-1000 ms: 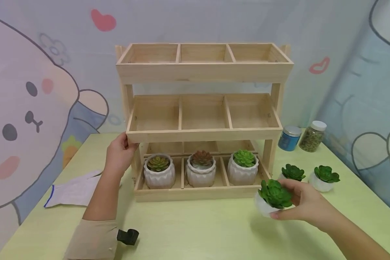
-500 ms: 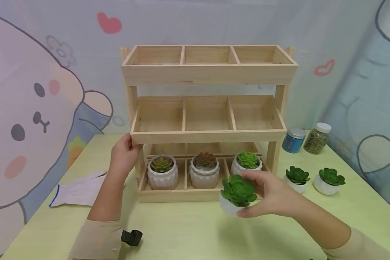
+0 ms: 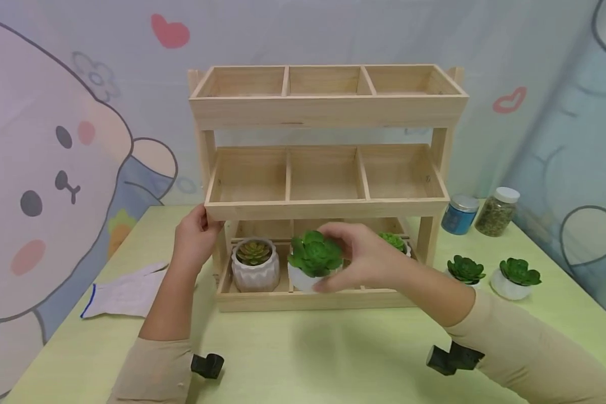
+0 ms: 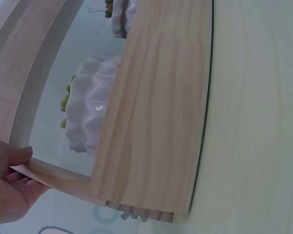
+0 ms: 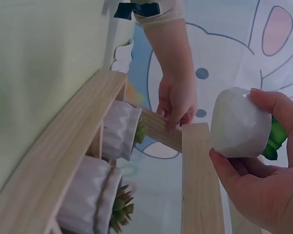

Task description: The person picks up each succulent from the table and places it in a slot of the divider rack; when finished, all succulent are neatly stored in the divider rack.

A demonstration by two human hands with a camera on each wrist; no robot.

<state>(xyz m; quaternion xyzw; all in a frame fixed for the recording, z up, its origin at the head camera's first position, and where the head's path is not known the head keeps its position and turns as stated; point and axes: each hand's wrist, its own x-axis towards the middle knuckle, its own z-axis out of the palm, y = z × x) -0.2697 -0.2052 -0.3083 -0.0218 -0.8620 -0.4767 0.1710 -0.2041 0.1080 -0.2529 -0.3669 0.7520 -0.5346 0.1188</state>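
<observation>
My right hand (image 3: pixel 371 258) grips a small potted succulent (image 3: pixel 315 255) by its white pot, thumb on one side and fingers on the other. It hangs in front of the lower tier's middle compartment, below the middle tier. My left hand (image 3: pixel 194 238) holds the left post of the three-tier wooden shelf (image 3: pixel 328 211), just under the middle tier. On the lower tier, a fluted white pot with a yellow-green succulent (image 3: pixel 255 266) sits at left. The reddish succulent (image 5: pixel 121 207) shows in the right wrist view. At right, a bright green succulent (image 3: pixel 394 241) is partly covered by my right hand.
Two small dark green succulents, one nearer (image 3: pixel 466 270) and one farther right (image 3: pixel 517 278), stand on the table. Behind them are a blue jar (image 3: pixel 459 215) and a white-lidded jar of dried bits (image 3: pixel 497 213). A white glove (image 3: pixel 126 294) lies at left.
My right hand has carried the potted succulent leftward and slightly up, from the shelf's right front to its middle. My left hand has stayed on the post.
</observation>
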